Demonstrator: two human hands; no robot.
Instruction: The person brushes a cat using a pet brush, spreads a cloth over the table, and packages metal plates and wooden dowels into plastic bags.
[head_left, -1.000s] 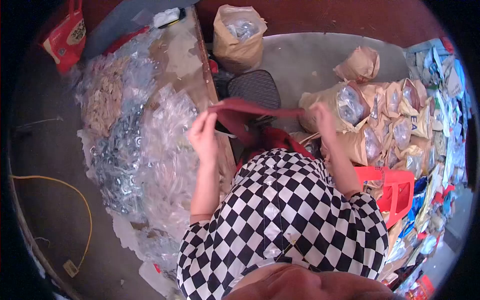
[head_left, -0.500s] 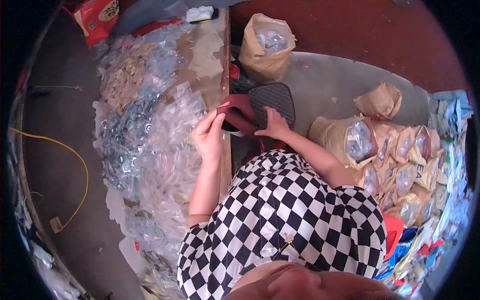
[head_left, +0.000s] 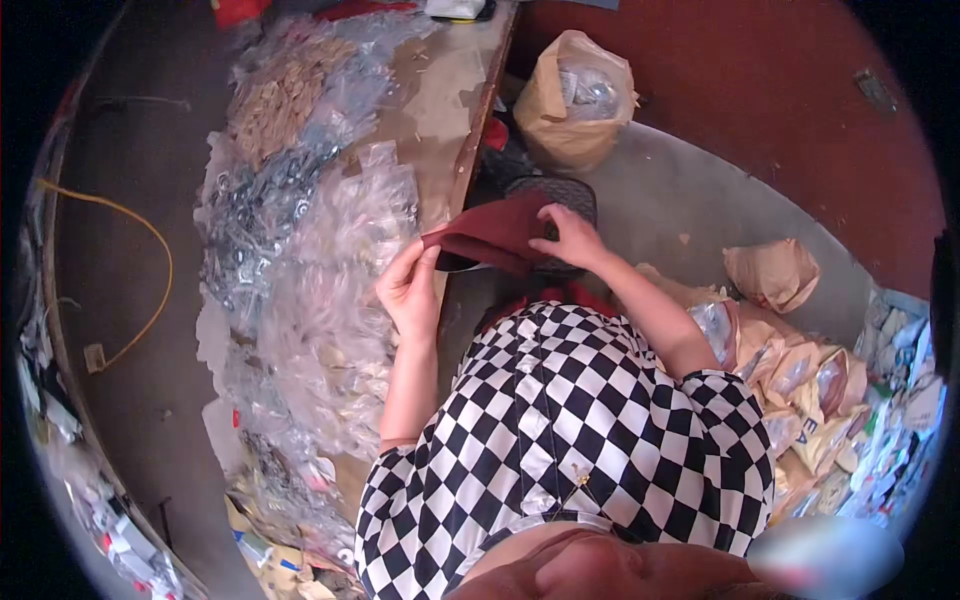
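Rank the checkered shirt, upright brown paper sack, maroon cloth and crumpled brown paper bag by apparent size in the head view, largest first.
1. Checkered shirt
2. Upright brown paper sack
3. Maroon cloth and crumpled brown paper bag: close in size, cloth seemingly nearer, so unranked.

maroon cloth (head_left: 497, 226) | plain | folded over, layers parted | held up, spanning 9 to 3 o'clock | 12 o'clock of view centre
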